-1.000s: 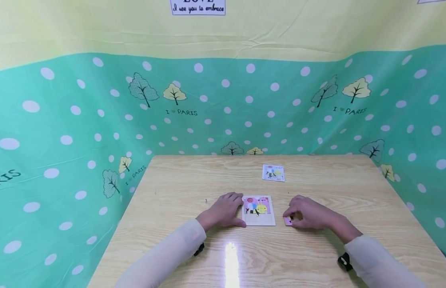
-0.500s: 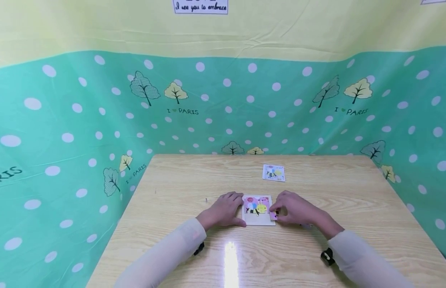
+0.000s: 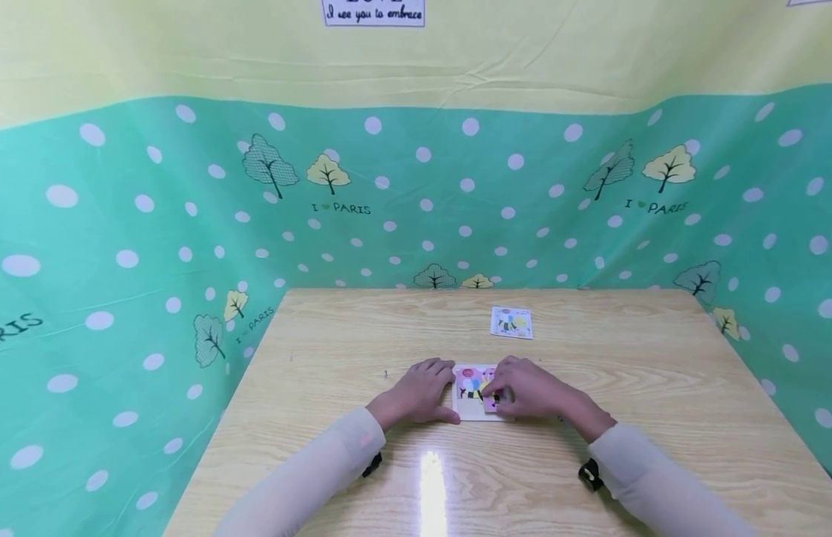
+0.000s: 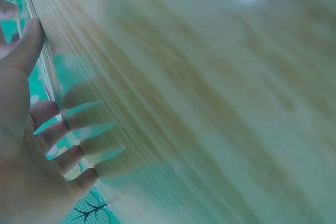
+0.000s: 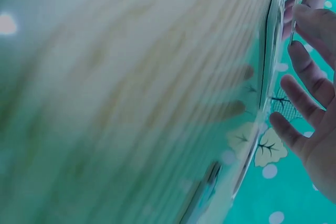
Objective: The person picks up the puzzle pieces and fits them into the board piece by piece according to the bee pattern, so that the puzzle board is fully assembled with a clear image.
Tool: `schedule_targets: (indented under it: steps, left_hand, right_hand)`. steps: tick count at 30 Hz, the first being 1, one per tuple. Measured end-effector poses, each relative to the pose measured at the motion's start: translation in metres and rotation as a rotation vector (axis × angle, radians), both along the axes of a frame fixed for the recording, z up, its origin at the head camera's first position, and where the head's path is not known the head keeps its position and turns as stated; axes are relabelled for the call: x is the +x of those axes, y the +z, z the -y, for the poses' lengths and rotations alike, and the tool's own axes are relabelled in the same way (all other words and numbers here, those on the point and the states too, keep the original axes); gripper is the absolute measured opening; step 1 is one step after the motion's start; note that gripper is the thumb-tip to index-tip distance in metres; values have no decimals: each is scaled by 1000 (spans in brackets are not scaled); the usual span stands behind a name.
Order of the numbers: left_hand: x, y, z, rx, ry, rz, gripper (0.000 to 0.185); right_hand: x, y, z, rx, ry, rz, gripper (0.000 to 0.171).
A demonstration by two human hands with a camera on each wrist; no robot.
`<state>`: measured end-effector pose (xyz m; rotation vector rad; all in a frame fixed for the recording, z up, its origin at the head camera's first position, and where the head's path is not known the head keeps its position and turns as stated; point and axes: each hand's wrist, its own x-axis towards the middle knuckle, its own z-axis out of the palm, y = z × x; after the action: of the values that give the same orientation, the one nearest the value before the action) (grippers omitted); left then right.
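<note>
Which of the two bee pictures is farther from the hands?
The bee card lying farther back; the framed bee puzzle has the left hand at its edge and the right hand over it.

Fingers [image 4: 68, 159] — touching the glossy tabletop [image 4: 210, 103].

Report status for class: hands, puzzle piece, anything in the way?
Left hand at left edge of bee puzzle tray. Right hand pinching puzzle piece over tray's lower right. No obstruction visible.
</note>
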<state>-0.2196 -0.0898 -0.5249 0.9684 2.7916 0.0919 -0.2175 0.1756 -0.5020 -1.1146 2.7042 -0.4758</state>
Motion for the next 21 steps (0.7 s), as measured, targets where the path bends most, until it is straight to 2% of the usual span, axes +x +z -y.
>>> schedule_targets:
  steps: [15,21]
  left_hand:
    - [0,-1,0,8,-10,-11,80]
    - [-1,-3,1,7,-14,-25,80]
  right_hand:
    - [-2,-1,30,41,74,-33,32]
    - [-2,-2,38,53,122,-91,30]
